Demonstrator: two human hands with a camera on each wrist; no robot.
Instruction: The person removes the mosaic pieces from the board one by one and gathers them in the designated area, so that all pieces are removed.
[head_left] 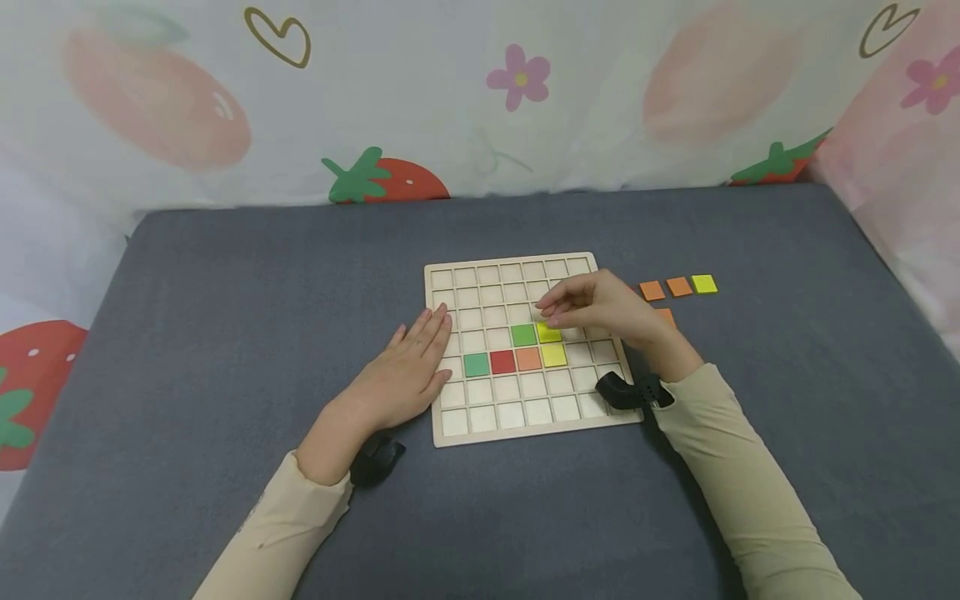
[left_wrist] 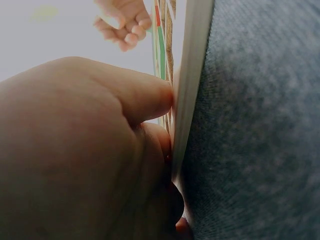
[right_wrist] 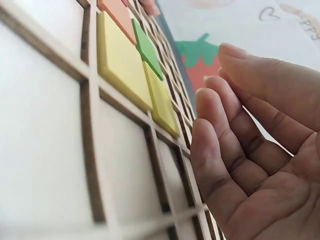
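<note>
A pale wooden grid board [head_left: 525, 433] lies on the table. One row holds a teal tile [head_left: 476, 365], a red tile [head_left: 502, 362], an orange tile [head_left: 528, 359] and a pale yellow tile [head_left: 553, 356]. Above the last two sit a green tile [head_left: 523, 335] and a bright yellow tile [head_left: 549, 336]. My left hand [head_left: 401, 371] rests with straight fingers on the board's left edge. Just over the bright yellow tile is my right hand [head_left: 607, 308]. Its fingers bend loosely, and the right wrist view shows nothing between thumb and fingers [right_wrist: 207, 142].
Right of the board lie two orange tiles [head_left: 652, 291] and a yellow tile [head_left: 704, 284] in a line. Another orange tile [head_left: 665, 317] is partly hidden by the right hand. A dark grey cloth [head_left: 225, 333] covers the table; a printed curtain [head_left: 450, 100] hangs behind.
</note>
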